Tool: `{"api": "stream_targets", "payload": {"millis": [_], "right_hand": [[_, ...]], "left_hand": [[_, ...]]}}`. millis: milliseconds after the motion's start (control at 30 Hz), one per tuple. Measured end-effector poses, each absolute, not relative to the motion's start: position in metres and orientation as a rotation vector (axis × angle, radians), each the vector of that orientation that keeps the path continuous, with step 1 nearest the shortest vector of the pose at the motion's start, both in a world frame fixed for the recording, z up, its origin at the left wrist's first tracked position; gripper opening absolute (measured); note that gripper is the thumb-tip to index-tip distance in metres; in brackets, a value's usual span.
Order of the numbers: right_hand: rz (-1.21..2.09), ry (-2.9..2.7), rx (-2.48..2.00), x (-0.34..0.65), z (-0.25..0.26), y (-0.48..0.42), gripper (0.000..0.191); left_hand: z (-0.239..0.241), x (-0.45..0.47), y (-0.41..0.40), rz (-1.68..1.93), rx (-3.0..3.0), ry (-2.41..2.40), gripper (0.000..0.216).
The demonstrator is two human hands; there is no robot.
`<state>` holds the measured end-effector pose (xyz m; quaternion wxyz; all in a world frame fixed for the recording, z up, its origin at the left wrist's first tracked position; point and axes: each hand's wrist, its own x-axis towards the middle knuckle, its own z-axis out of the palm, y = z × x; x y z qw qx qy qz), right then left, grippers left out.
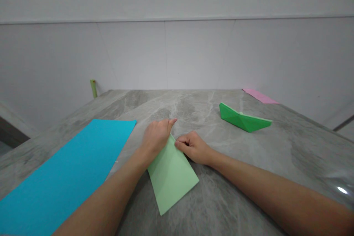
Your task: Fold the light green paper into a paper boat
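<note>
At the left edge of the frame, a dark brown surface (pixel 12 132) showed beyond the grey veined tabletop (pixel 190 105). A large blue sheet (pixel 80 162) lay flat across the lower left, running out of the frame at the bottom corner. Above it, left of centre, a small yellow-green strip (pixel 93 89) stood out against the white wall (pixel 166 51), near the far left edge of the table.

The person's left forearm came up from the bottom of the frame, overlapping the right edge of the blue sheet. Just left of centre, the left hand (pixel 157 134) lay over the upper left edge of a pale green paper (pixel 173 180), one digit pointing to the upper right; its other fingers were hidden, so I could not tell whether they gripped the paper. The paper sat at lower centre, slanted, one corner pointing toward the bottom of the frame. Just right of centre, the right hand (pixel 195 148) pinched the paper's upper right edge between thumb and bent forefinger.

Farther right, well apart from the hands, rested a bright green folded paper boat (pixel 246 119). Beyond it, at mid-right, a pink sheet (pixel 260 96) lay by the wall. A bright glare spot showed on the tabletop at lower right.
</note>
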<state>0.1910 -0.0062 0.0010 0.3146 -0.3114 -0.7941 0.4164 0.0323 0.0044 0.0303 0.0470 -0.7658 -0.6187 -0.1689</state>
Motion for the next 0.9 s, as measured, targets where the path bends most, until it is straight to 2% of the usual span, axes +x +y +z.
{"api": "stream_targets", "payload": {"millis": [233,767,867,900], "right_hand": [[1.235,-2.106,-0.835,0.193,0.001,-0.009,0.034],[1.245,-2.143,-0.827,0.197,0.004,-0.015,0.030],[1.212,-2.162,-0.823,0.197,0.004,-0.015,0.030],[1.202,-2.167,-0.818,0.197,0.004,-0.015,0.030]], "left_hand": [[0.032,0.019,0.013,-0.538,-2.294,-1.896,0.055],[0.036,0.001,0.015,-0.607,-2.110,-1.951,0.051],[0.040,0.008,0.006,-0.628,-2.081,-1.856,0.049],[0.040,0.012,0.003,-0.652,-2.113,-1.671,0.048]]}}
